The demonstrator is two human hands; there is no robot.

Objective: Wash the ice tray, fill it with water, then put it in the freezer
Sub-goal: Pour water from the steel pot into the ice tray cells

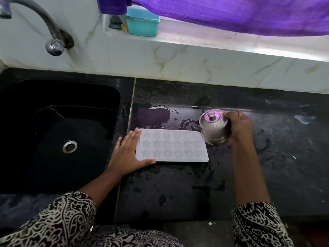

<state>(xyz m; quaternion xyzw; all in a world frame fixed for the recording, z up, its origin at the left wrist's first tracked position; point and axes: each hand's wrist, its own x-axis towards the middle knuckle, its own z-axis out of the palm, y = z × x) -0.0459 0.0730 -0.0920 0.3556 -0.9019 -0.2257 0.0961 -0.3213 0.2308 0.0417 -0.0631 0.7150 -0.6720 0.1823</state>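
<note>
1. Tap: spout end partly cut off at the top-left edge.
2. Ice tray: far right corner hidden behind the steel pot.
3. Tray cells (translucent): contents indeterminable.
4. Right hand: fingers mostly concealed behind the pot.

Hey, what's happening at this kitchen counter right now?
A person stands at a wet black stone countertop beside a black sink. Their left hand lies flat against the left end of a translucent white plastic ice tray with star and heart moulds, steadying it on the counter. Their right hand grips a small lidded steel pot, tilted at the tray's right end, apparently to fill it. I cannot tell whether water is flowing.
</note>
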